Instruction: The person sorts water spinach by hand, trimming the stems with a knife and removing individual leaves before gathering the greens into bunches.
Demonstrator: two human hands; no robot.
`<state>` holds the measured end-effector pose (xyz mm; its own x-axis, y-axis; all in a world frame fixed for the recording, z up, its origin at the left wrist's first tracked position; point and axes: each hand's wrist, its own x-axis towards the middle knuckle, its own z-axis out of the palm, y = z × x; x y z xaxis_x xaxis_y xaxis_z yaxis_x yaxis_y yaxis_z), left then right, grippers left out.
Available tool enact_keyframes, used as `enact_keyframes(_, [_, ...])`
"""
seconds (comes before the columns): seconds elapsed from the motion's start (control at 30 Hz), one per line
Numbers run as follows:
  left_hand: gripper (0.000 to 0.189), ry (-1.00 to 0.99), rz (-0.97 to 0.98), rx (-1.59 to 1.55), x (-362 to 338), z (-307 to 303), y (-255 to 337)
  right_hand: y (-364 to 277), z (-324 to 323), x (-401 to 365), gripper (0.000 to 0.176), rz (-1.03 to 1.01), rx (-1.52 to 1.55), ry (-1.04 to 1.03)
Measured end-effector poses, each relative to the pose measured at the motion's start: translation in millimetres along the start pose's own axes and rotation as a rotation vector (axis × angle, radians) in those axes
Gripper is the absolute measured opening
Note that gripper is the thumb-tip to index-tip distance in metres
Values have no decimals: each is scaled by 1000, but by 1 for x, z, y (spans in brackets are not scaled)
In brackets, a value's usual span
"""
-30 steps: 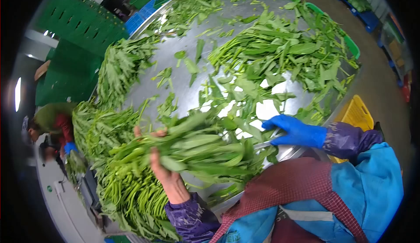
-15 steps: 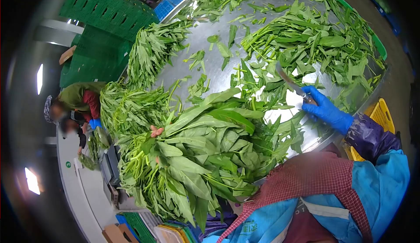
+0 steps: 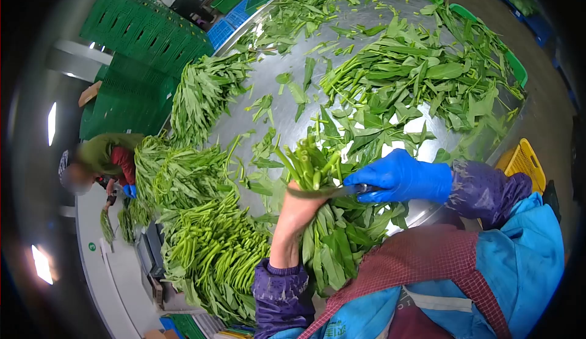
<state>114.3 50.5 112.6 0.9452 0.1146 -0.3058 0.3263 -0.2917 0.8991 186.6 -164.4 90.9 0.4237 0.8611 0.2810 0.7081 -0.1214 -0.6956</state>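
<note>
My bare left hand (image 3: 298,212) is wrapped around a bunch of water spinach (image 3: 332,247), cut stem ends up and leaves hanging below. In my right hand (image 3: 400,179), gloved in blue, is a knife (image 3: 314,193). Its curved blade lies across the stems, right at the top of my left hand. Beside my left forearm, a big pile of leafy greens (image 3: 210,247) lies with its stem ends facing me. Loose leaves (image 3: 366,131) are scattered on the metal table behind the bunch.
More greens (image 3: 427,64) cover the right of the metal table (image 3: 284,73), and other heaps (image 3: 204,95) line its left edge. Green crates (image 3: 143,28) are stacked at the upper left. A co-worker (image 3: 107,156) bends over at far left. A yellow basket (image 3: 525,162) stands at right.
My left hand has moved right from the left pile, and the bunch now stands stems up. My right hand has brought the knife left and down, against the stems.
</note>
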Motion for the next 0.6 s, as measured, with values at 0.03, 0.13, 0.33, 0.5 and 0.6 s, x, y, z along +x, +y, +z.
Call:
enact_keyframes(0.03, [15, -30, 35, 86, 2, 1, -3, 4, 0, 4, 17, 7, 0, 7])
enact_keyframes(0.13, [16, -65, 18, 100, 2, 12, 0, 23, 12, 13, 13, -1, -213, 78])
enact_keyframes(0.33, [16, -81, 10, -40, 9, 17, -12, 16, 14, 16, 10, 10, -300, 105])
enact_keyframes(0.5, [18, -25, -56, -82, 5, 30, -1, 37, 25, 21, 16, 204, -284, 25])
enact_keyframes(0.6, [21, -72, -67, -83, 0, 30, 2, 67, 25, 8, 12, 351, -314, 67])
